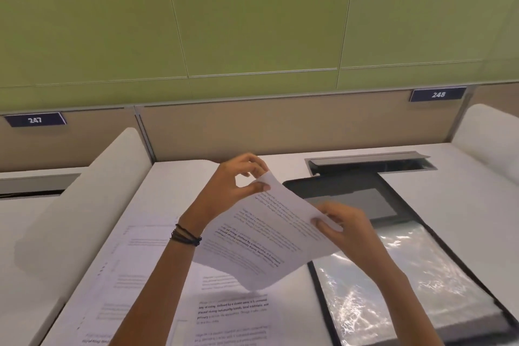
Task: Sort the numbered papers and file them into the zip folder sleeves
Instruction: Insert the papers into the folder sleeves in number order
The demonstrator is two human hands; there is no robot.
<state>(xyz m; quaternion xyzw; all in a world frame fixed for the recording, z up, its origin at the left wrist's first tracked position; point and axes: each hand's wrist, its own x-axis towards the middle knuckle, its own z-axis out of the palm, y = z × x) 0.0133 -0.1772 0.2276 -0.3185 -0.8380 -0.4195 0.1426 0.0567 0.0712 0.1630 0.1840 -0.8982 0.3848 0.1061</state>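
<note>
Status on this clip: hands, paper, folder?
Left hand and right hand pinch one printed sheet, held above desk. Zip folder lies open at right. Other sheets on desk beneath. Nothing blocking.

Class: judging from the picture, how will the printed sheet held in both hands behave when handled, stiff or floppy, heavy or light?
Probably floppy: the sheet curves and its lower corner droops below the left hand and right hand. Likely very light, since fingertip pinches alone carry it.

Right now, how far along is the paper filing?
Done: unclear; glare on the clear sleeve of the open zip folder hides whether anything is filed. In hand: the left hand and right hand pinch one printed sheet above the desk. Left: several papers lie spread on the desk beside the folder.
</note>
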